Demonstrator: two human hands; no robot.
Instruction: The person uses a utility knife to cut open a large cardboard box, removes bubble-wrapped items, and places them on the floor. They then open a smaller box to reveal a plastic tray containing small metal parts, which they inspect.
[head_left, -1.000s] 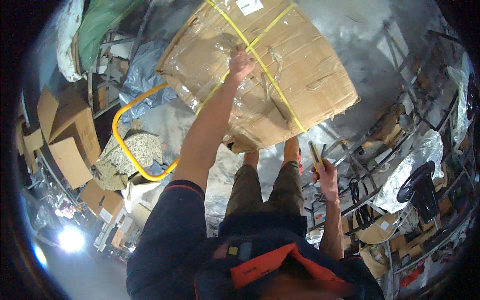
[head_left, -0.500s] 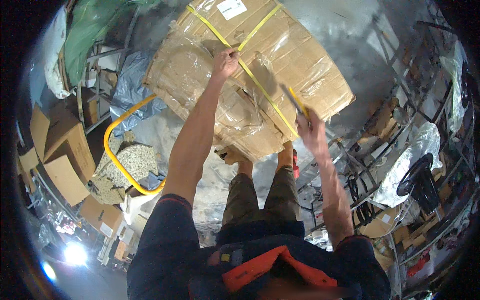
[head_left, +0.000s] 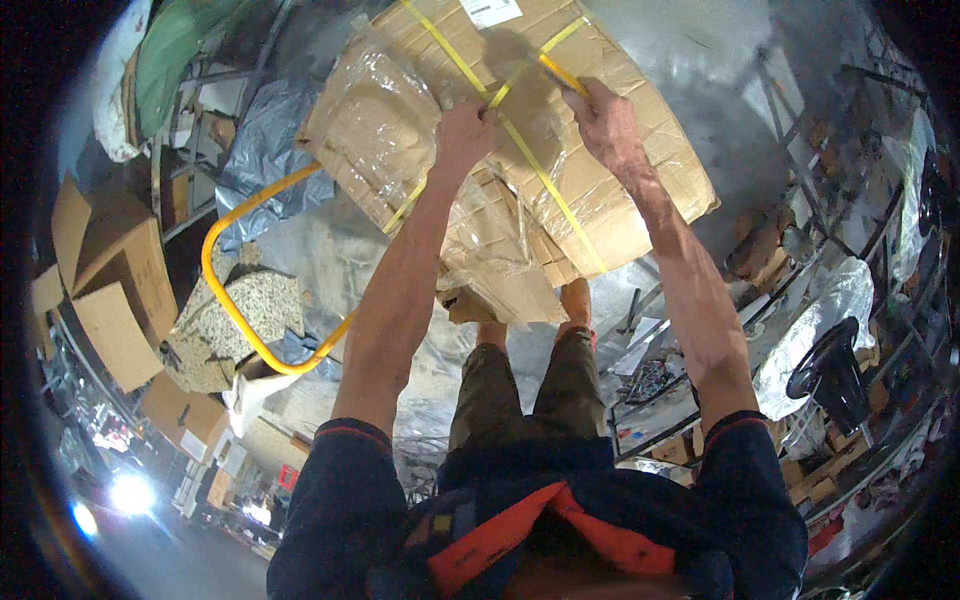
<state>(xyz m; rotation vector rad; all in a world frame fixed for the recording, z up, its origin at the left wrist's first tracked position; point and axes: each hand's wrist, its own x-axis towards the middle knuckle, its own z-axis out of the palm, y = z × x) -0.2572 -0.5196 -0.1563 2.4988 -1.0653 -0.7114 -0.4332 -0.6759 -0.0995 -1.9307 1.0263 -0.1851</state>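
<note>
A large brown cardboard box (head_left: 650, 170), wrapped in creased clear film, lies in front of my feet. Yellow strapping (head_left: 552, 190) runs over its top and crosses near the middle. My left hand (head_left: 464, 138) is closed at that crossing, its fingers pinched on the strap. To its right, my right hand (head_left: 608, 128) grips a slim yellow tool (head_left: 562, 74) over the box top. The tool points up and left, close to the strap's far right stretch. Blur at its front end hides what kind it is.
At left, a bent yellow tube frame (head_left: 208, 255) stands beside speckled foam slabs (head_left: 262, 308) and a grey-blue plastic sheet (head_left: 262, 155). An opened carton (head_left: 140, 275) sits farther left. Cluttered metal racks, with a black round-rimmed object (head_left: 835, 372), line the right.
My right hand has moved away from me and left, bringing the yellow tool over the box near the strap crossing. My left hand stays at the crossing.
</note>
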